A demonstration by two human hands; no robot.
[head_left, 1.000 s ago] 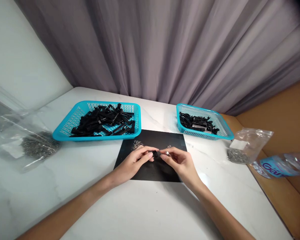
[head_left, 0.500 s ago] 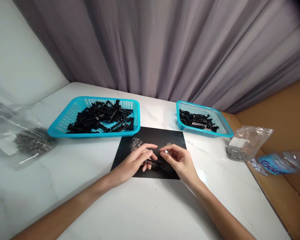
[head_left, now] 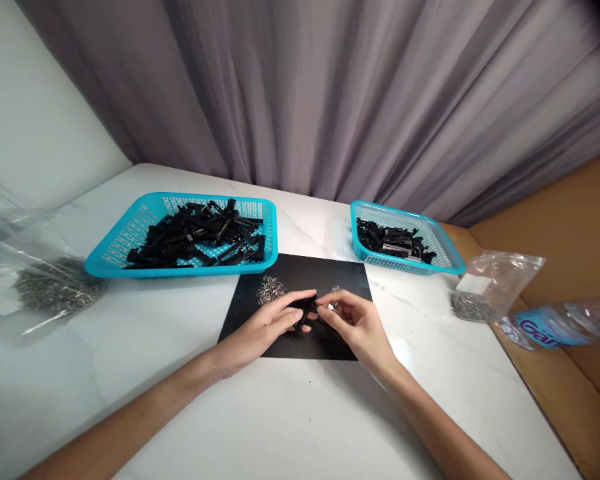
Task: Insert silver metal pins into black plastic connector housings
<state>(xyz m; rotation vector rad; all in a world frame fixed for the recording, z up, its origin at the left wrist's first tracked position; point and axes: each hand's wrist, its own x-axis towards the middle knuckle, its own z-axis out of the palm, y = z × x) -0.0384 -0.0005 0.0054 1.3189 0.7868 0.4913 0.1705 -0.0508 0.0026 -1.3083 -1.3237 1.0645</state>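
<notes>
My left hand (head_left: 273, 320) is closed on a slim black plastic part (head_left: 306, 315), which tilts up towards its far end. Thumb and fingers of my right hand (head_left: 353, 317) are pinched at the upper end of that part. Between or just behind these fingertips shows a small white bit (head_left: 330, 307), too small to name. Both hands are above a black mat (head_left: 300, 267). Behind my left hand lies a pile of small metal pieces (head_left: 271, 291); a smaller heap of metal pieces (head_left: 335, 289) is partly hidden behind my right hand.
Two blue baskets, a larger left one (head_left: 180, 272) and a smaller right one (head_left: 405, 268), hold many black plastic parts. Clear bags of metal pieces stand at left (head_left: 55, 287) and right (head_left: 475, 307). A plastic bottle (head_left: 555, 327) lies at the right edge.
The black part in my left hand has turned from nearly level to upright-tilted. My right hand has moved left, and its fingertips have come to the part's end.
</notes>
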